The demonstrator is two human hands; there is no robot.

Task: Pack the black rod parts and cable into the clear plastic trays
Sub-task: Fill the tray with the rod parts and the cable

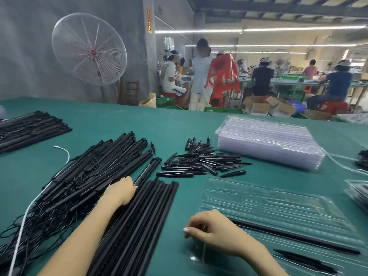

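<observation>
Nearest the lens, the right hand (211, 234) rested with curled fingers on the near left corner of the open clear tray (278, 208), seeming to pinch its edge, though what lay under the fingertips could not be told. One long black rod (294, 237) lay in the tray's near channel, and a pointed black spike (302, 259) lay in the slot nearer the camera. The left hand (121, 191) lay knuckles-up on the far ends of the plain black rods (139, 220), fingers bent over them near a ruled rod; whether it gripped one could not be told. Left of these sat the heap of cabled rods (89, 172) with tangled black cable (39, 220) and a white cord (25, 214). Loose spikes (201, 162) were scattered between that heap and the stack of clear trays (268, 144). Bare green table (179, 124) stretched open beyond, to its far edge. A red-and-yellow sign (149, 20) hung on a pillar, its characters too small to read.
</observation>
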